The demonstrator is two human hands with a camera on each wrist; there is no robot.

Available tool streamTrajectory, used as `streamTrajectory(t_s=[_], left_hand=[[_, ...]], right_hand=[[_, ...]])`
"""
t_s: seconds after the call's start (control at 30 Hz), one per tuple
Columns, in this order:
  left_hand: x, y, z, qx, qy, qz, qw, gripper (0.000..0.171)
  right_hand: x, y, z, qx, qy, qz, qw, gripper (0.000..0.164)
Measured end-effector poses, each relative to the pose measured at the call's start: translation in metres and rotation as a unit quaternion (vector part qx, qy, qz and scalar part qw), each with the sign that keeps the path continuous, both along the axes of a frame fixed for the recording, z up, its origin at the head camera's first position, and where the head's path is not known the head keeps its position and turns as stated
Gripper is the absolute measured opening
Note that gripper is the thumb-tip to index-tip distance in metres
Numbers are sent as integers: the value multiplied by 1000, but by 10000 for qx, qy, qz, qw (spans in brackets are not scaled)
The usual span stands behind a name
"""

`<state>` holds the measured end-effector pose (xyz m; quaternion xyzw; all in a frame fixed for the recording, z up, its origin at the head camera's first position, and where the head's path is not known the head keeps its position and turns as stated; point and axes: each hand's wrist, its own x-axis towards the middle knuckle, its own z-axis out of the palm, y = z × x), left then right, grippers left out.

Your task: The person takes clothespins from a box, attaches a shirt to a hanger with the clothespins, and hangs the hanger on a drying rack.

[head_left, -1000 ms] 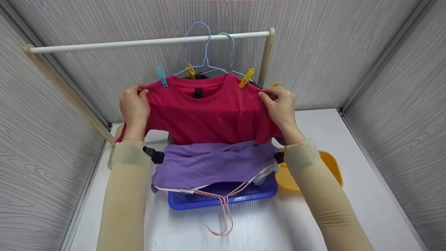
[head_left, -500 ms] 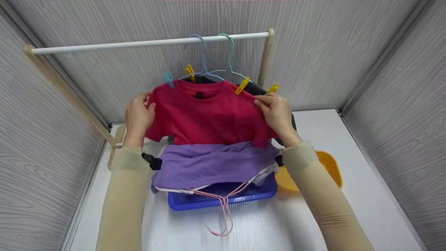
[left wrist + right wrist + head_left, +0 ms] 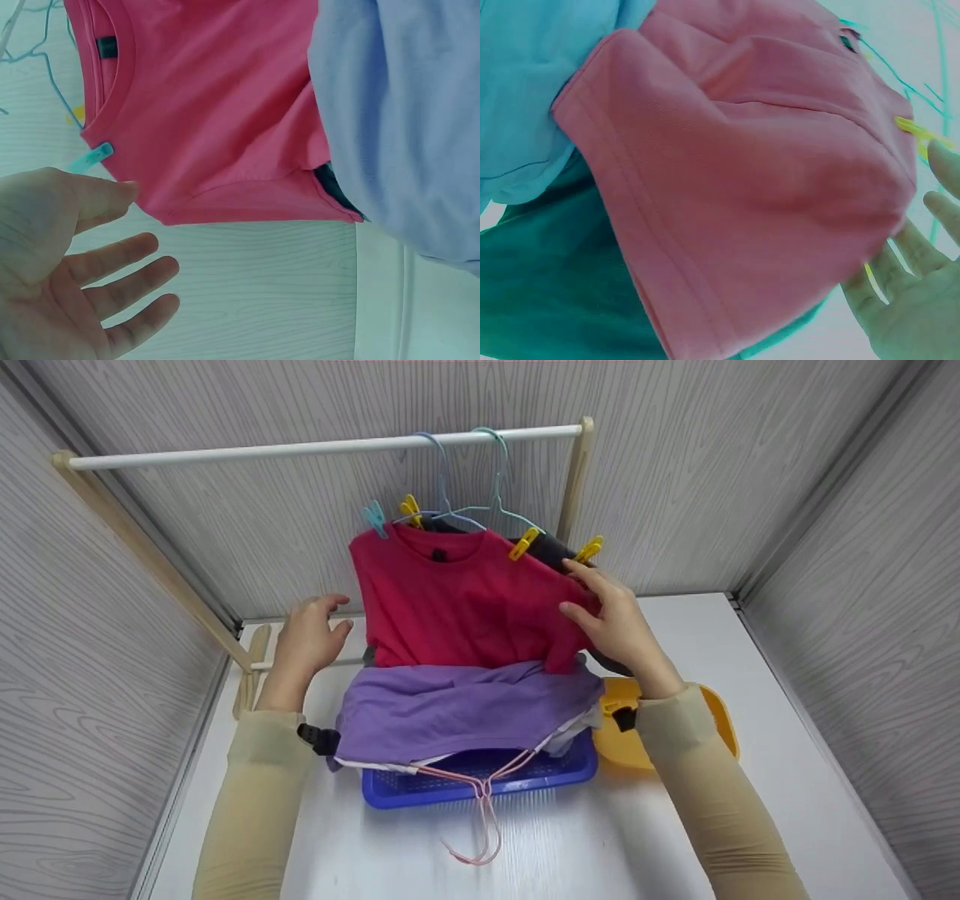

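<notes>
A red T-shirt (image 3: 457,600) hangs on a blue wire hanger (image 3: 442,472) from the white rod. A blue clothespin (image 3: 375,519) clips its left shoulder and a yellow clothespin (image 3: 523,543) its right. My left hand (image 3: 307,637) is apart from the shirt, fingers spread and holding nothing, as the left wrist view (image 3: 82,277) confirms. By the right sleeve, my right hand (image 3: 619,622) has its fingers extended; some fingertips pass behind the shirt's edge in the right wrist view, where contact is hard to tell.
Behind hangs a dark garment (image 3: 551,551) on a green hanger (image 3: 498,472), with yellow clothespins. A purple garment (image 3: 465,712) and a pink hanger (image 3: 484,802) lie across a blue basket (image 3: 480,795). A yellow container (image 3: 622,746) stands to the right.
The blue hanger's hook has come down onto the rod. Both hands have let go of the shirt's shoulders; the left has drawn away downward, and the left sleeve has dropped.
</notes>
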<state>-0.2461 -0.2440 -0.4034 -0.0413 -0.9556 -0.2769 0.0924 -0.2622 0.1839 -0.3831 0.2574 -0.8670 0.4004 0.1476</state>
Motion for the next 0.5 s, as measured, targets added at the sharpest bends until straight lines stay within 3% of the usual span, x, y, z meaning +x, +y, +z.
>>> streamTrajectory(t_s=[0.5], left_hand=[[45, 7, -13, -246, 419, -430, 9979, 34]], right_hand=[[38, 20, -9, -400, 418, 92, 9983, 46]])
